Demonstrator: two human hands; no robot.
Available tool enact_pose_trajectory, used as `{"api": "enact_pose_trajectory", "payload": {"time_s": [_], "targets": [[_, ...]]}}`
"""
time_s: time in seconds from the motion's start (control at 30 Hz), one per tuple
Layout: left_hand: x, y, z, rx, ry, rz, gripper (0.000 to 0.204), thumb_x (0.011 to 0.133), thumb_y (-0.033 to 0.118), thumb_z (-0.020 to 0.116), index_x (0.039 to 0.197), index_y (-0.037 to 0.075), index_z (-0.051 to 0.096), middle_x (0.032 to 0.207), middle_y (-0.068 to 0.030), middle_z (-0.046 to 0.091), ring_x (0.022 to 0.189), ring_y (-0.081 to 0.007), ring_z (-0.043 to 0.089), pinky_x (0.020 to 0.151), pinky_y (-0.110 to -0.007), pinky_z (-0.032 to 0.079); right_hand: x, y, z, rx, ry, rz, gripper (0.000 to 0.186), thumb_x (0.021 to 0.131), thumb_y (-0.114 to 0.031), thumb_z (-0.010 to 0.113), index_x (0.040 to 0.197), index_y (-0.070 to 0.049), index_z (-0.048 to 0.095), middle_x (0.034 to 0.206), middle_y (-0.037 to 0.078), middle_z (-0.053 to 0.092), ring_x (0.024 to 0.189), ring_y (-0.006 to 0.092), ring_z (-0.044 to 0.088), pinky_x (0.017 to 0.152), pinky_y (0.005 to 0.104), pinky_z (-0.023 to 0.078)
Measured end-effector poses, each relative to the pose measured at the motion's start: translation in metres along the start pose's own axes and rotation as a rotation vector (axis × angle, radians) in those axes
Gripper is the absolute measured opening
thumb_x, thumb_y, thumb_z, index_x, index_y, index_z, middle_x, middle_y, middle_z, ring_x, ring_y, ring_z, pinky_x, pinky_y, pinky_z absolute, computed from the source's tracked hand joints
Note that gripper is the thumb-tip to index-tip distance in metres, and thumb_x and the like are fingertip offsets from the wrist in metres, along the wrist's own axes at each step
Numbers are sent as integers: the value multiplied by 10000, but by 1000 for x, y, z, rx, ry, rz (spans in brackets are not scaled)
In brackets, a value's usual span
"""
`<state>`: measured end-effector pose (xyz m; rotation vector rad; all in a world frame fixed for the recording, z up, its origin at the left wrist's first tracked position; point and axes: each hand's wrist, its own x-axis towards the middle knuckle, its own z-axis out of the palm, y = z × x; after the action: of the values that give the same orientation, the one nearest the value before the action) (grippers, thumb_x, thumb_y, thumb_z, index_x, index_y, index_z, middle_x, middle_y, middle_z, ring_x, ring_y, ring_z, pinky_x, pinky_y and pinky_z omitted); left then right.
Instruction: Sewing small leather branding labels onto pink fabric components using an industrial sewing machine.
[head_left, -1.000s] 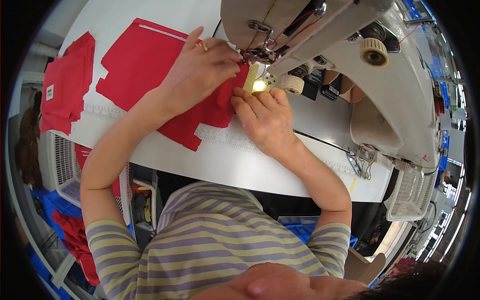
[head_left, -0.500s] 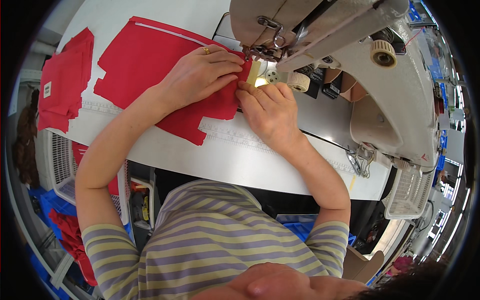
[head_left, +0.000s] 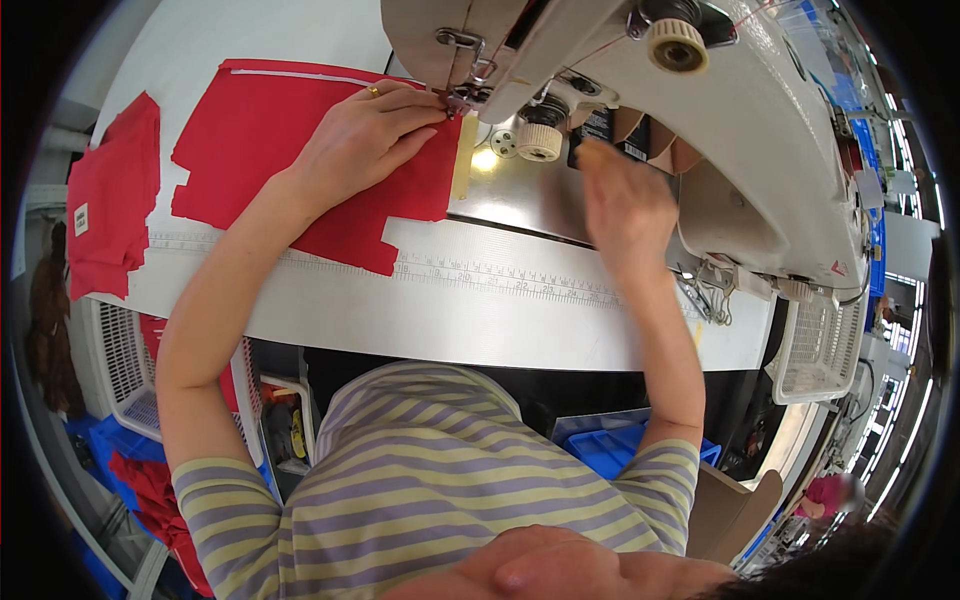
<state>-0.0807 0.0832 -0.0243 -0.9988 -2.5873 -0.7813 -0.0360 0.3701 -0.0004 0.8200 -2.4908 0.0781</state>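
My left hand (head_left: 365,145) lies flat on a red fabric piece (head_left: 260,130), its fingertips close beside the needle and presser foot (head_left: 460,102) of a sewing machine (head_left: 730,110). A narrow white strip (head_left: 300,73) runs along the fabric's far edge. The right edge of the cloth rests by a yellow strip (head_left: 464,165) on the machine bed. My right hand (head_left: 630,210) is raised over the bed, apart from the fabric, near black packets (head_left: 635,140) under the machine arm. Motion smears its fingers, so I cannot tell whether it holds anything.
A stack of red fabric pieces (head_left: 115,200) lies at the table's left. A printed ruler scale (head_left: 500,280) crosses the white tabletop. White baskets stand below left (head_left: 125,370) and at the right (head_left: 818,345). Small metal tools (head_left: 705,300) lie near the machine's base.
My right hand has let go of the fabric's edge and moved right, toward the black packets. My left hand stays on the cloth. The whole view has shifted somewhat.
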Motion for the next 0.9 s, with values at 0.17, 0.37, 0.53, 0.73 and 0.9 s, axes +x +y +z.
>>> {"api": "enact_pose_trajectory", "payload": {"time_s": [0.17, 0.37, 0.53, 0.73, 0.9], "targets": [[6, 7, -3, 129, -14, 86, 232, 853, 119, 618, 1061, 27, 663, 1102, -55, 656, 1067, -255, 588, 915, -347, 491, 1, 47, 23, -68, 101, 99, 129, 781, -71, 700, 909, -55, 690, 939, 32, 717, 732, 235, 670, 688, 323, 528], [7, 98, -3, -1015, -356, -476, 281, 946, 192, 580, 1158, 15, 630, 1118, -119, 656, 1029, -219, 631, 850, -343, 498, -6, 36, 10, 51, 95, 156, 84, 777, -93, 687, 859, -84, 669, 946, 31, 719, 693, 180, 667, 615, 311, 488], [26, 119, 36, -1674, -317, -929, 412, 1001, 291, 486, 1288, -4, 501, 1219, -140, 596, 1130, -225, 586, 944, -310, 464, -29, -21, -28, 293, 125, 15, 93, 787, -83, 693, 867, -59, 654, 922, 41, 712, 654, 196, 653, 554, 276, 462], [30, 120, 46, -1800, -191, -887, 380, 994, 228, 488, 1265, -38, 511, 1090, -135, 635, 1093, -234, 609, 887, -336, 517, -30, 73, 5, -47, 126, 142, 115, 783, -82, 702, 893, -59, 677, 928, 14, 707, 716, 208, 661, 607, 311, 497], [26, 116, 43, -1809, -282, -881, 386, 999, 247, 476, 1275, -20, 518, 981, -67, 629, 1045, -193, 621, 802, -303, 526, -33, 78, 11, -39, 94, 199, 107, 820, -81, 680, 923, -53, 694, 1006, -9, 708, 734, 222, 664, 620, 339, 518]]}}
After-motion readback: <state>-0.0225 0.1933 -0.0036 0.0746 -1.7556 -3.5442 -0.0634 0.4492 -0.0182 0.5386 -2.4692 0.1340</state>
